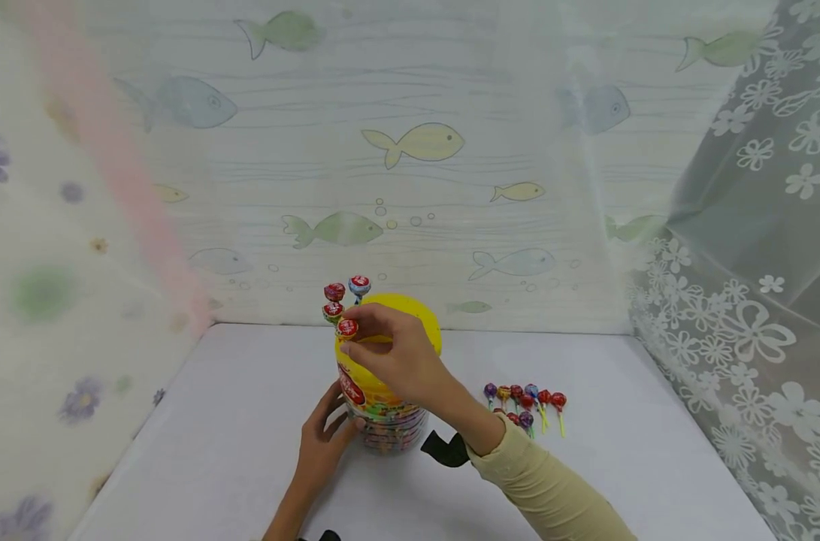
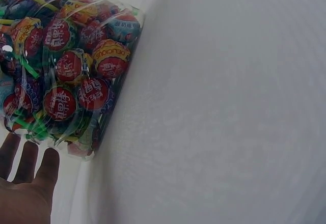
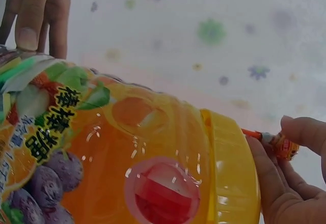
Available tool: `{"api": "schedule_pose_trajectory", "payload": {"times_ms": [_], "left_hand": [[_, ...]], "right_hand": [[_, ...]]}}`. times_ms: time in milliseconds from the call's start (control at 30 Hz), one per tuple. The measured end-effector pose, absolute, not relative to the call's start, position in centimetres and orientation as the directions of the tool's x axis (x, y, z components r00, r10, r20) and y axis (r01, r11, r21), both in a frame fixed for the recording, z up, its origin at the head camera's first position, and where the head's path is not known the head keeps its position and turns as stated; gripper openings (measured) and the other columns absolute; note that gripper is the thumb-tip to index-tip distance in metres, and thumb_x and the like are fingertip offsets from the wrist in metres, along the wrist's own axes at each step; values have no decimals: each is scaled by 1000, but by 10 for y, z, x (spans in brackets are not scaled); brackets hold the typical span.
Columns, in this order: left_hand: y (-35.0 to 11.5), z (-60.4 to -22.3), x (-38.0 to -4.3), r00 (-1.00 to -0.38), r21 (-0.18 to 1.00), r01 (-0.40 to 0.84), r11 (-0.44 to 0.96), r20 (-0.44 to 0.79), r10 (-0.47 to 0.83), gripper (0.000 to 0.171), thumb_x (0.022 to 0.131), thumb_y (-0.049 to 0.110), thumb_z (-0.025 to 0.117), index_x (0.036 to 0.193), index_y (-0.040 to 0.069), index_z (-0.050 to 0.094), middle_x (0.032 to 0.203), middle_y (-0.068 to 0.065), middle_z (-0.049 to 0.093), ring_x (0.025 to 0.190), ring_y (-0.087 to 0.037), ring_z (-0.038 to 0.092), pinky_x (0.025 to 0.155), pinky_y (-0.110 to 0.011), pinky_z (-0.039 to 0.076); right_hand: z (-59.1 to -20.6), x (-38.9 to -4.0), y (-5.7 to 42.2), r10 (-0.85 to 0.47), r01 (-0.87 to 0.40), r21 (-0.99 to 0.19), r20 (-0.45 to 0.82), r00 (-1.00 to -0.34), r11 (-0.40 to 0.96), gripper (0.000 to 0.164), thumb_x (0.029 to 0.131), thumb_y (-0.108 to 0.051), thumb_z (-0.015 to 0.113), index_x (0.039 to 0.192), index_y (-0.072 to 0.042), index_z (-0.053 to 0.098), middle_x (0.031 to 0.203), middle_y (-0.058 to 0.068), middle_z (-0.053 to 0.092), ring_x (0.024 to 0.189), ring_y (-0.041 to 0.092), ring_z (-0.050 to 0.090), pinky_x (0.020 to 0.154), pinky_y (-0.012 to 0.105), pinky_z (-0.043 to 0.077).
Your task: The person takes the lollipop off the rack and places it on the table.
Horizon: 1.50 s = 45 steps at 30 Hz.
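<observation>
A tall clear jar (image 1: 389, 436) with a yellow lid (image 1: 410, 309) stands on the white table, packed with wrapped lollipops (image 2: 60, 102). My right hand (image 1: 399, 353) pinches a lollipop (image 3: 287, 147) by its wrapped head between thumb and fingers. Its orange-red stick (image 3: 250, 133) points at the lid's edge. Three more lollipops (image 1: 359, 285) stick out around the lid's left and back side. Low on the jar's left side, my left hand (image 1: 323, 443) rests its fingers and thumb against the plastic. Those fingers look fairly straight in the left wrist view.
Several loose lollipops (image 1: 543, 398) lie in a group on the table (image 1: 200, 451), right of the jar. A fish-print curtain (image 1: 413, 188) hangs behind, with flowered sheets (image 1: 44, 361) at both sides. A black strap (image 1: 445, 451) shows by the right wrist.
</observation>
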State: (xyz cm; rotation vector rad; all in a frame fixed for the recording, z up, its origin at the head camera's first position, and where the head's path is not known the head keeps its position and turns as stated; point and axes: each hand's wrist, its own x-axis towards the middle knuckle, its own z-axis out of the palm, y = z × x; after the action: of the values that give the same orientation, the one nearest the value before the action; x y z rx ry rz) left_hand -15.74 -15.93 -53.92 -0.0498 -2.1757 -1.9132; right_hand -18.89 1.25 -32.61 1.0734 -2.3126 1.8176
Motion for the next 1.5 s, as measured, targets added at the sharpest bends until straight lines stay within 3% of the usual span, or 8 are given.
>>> {"api": "schedule_pose_trajectory", "payload": {"times_ms": [633,967,1267,1500], "left_hand": [[-158,-539,-158,-970,973,182,140,201,-138,75,92,17,76,157,25,39,156,-1,47,131,-5,50,115,-41,45],[-159,-539,-157,-972,973,178,148,197,-130,75,93,20,75,158,24,37,157,-3,45,138,-21,49,116,-44,44],[-158,-538,-157,-970,971,179,157,201,-135,74,94,20,75,158,23,37,156,-4,46,138,-24,49,115,-47,44],[-158,-539,-156,-965,965,203,165,226,-135,75,93,16,75,158,22,38,156,-3,47,134,-16,51,113,-40,46]], "right_hand": [[-326,-189,8,-432,-493,-860,399,-809,128,21,92,-6,74,113,-2,73,108,9,76,97,18,74,88,24,61],[-330,-191,7,-380,-560,-828,505,-775,41,21,92,-4,73,114,-5,72,105,6,74,95,14,71,81,28,64],[-328,-184,18,-360,-558,-830,518,-776,9,22,90,-4,75,112,-3,72,108,11,73,95,19,73,79,30,64],[-334,-179,32,-319,-536,-843,498,-807,39,25,91,-6,75,115,-4,72,109,10,72,95,20,73,77,30,65]]}}
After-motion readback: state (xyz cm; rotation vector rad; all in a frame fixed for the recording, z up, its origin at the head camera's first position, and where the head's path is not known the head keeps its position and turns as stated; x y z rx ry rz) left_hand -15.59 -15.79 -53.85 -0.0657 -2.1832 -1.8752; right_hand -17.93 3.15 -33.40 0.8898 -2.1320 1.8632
